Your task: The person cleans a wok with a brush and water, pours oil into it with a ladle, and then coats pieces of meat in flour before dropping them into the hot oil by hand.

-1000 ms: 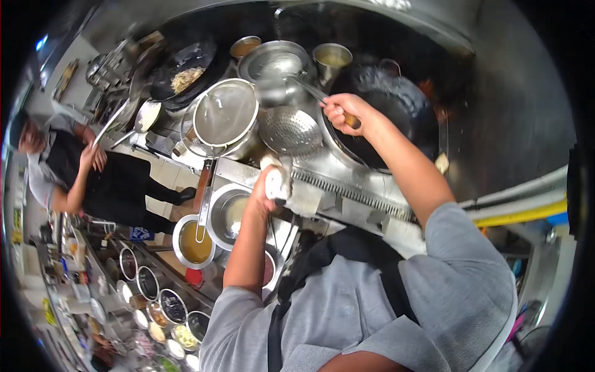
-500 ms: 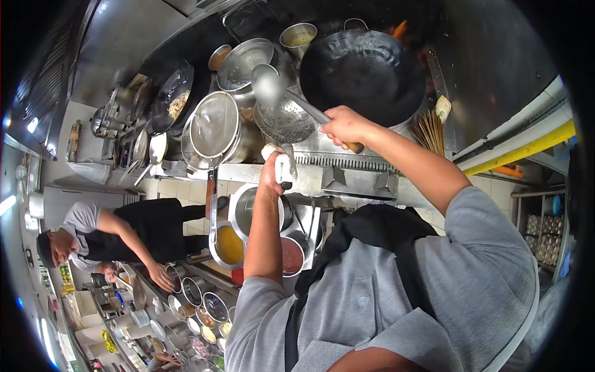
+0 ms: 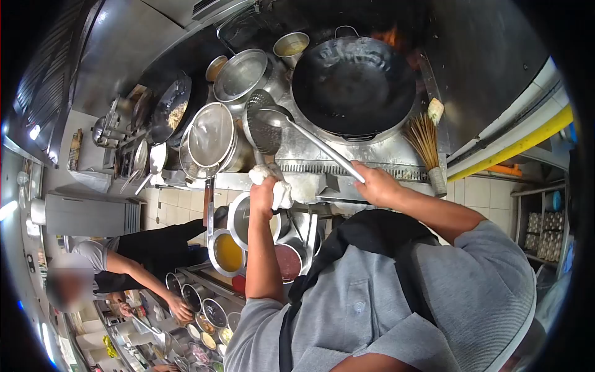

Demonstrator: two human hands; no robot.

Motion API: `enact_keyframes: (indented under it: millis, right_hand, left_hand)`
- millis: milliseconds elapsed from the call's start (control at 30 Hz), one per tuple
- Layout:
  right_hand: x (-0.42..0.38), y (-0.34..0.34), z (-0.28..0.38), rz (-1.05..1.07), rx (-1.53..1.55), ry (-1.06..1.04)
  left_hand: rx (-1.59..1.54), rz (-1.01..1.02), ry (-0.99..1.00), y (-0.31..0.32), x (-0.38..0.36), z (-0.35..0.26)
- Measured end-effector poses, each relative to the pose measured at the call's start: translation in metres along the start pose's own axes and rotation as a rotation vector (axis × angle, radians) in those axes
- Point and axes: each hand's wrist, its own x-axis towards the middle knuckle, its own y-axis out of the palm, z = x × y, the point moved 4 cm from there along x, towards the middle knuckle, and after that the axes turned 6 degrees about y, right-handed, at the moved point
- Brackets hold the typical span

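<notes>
My right hand [image 3: 376, 185] is closed around the handle of a metal ladle [image 3: 319, 141], whose bowl reaches left over the stove. My left hand [image 3: 263, 197] grips the handle of a perforated skimmer [image 3: 265, 135] through a white cloth [image 3: 282, 193]. The skimmer is tilted up on edge, and the ladle bowl overlaps its holed face in this view. Right of both tools, a large black wok [image 3: 353, 84] sits on the burner, dark and shiny inside, with an orange flame [image 3: 387, 37] behind it.
Strainers [image 3: 211, 133] and a metal bowl [image 3: 240, 74] stand left on the stove. A bamboo brush [image 3: 423, 139] is right of the wok. Below my left arm are pots of yellow liquid [image 3: 228, 253] and red liquid [image 3: 288, 261]. A co-worker [image 3: 142, 260] reaches over ingredient containers [image 3: 214, 312].
The skimmer has turned from lying face up to on edge, moving left. The ladle has swung down against it, and my right hand has shifted lower and slightly right.
</notes>
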Motion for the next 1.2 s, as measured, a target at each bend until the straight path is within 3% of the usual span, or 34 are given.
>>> enact_keyframes:
  millis: [67, 167, 233, 300, 333, 367, 433, 500, 600, 733, 767, 833, 867, 967, 1000, 1067, 1100, 1167, 1200]
  right_hand:
    - [-0.008, -0.003, 0.007, -0.057, -0.054, -0.009]
    - [0.005, 0.008, 0.007, -0.137, -0.114, -0.054]
    - [0.034, 0.038, -0.003, 0.0, 0.444, -0.036]
    - [0.058, 0.061, 0.007, -0.174, 0.248, -0.195]
    - [0.072, 0.073, 0.011, -0.15, 0.256, -0.189]
    - [0.082, 0.083, 0.021, -0.063, 0.305, -0.083]
    - [0.096, 0.102, 0.042, -0.121, 0.286, -0.041]
    - [0.096, 0.11, 0.067, 0.016, 0.152, 0.19]
    - [0.121, 0.162, 0.065, -0.089, 0.075, 0.177]
    - [0.125, 0.192, 0.064, -0.242, 0.094, 0.086]
    - [0.126, 0.189, 0.057, -0.244, 0.085, 0.103]
    - [0.117, 0.169, 0.076, 0.204, 0.185, -0.059]
    - [0.113, 0.167, 0.068, 0.165, -0.02, -0.097]
    - [0.064, 0.091, 0.04, 0.042, 0.043, -0.17]
    - [0.041, 0.057, 0.021, 0.003, 0.132, -0.018]
    - [0.005, 0.007, -0.045, -0.262, -0.212, 0.207]
    - [-0.014, -0.013, -0.086, -0.319, -0.437, 0.294]
    - [-0.043, -0.041, -0.137, -0.412, -0.61, 0.691]
    - [-0.045, -0.04, -0.153, -0.409, -0.605, 0.699]
  left_hand:
    - [0.049, -0.015, 0.008, -0.005, 0.0, 0.011]
    - [-0.374, -0.018, -0.166, -0.017, -0.006, 0.037]
    - [-0.788, 0.138, -0.248, -0.029, 0.007, 0.077]
    - [-0.987, 0.351, -0.332, -0.028, 0.008, 0.094]
    - [-1.047, 0.4, -0.339, -0.026, 0.009, 0.098]
    - [-1.105, 0.447, -0.345, -0.025, 0.009, 0.101]
    - [-1.154, 0.422, -0.355, -0.029, 0.014, 0.111]
    - [-1.203, 0.395, -0.375, -0.032, 0.018, 0.123]
    - [-1.349, 0.54, -0.473, -0.04, 0.019, 0.12]
    - [-1.221, 0.531, -0.409, -0.05, 0.03, 0.126]
    - [-1.222, 0.617, -0.373, -0.052, 0.037, 0.13]
    - [-1.181, 0.629, -0.469, -0.055, 0.042, 0.139]
    - [-1.099, 0.612, -0.424, -0.058, 0.044, 0.14]
    - [-0.806, 0.354, -0.457, -0.068, 0.021, 0.11]
    - [-0.661, 0.189, -0.384, -0.096, 0.028, 0.132]
    - [-0.365, -0.012, -0.166, -0.103, 0.007, 0.093]
    - [-0.194, -0.001, -0.049, -0.113, -0.003, 0.077]
    - [-0.279, 0.087, 0.109, -0.11, -0.013, 0.052]
    - [-0.363, 0.152, 0.162, -0.102, -0.015, 0.037]
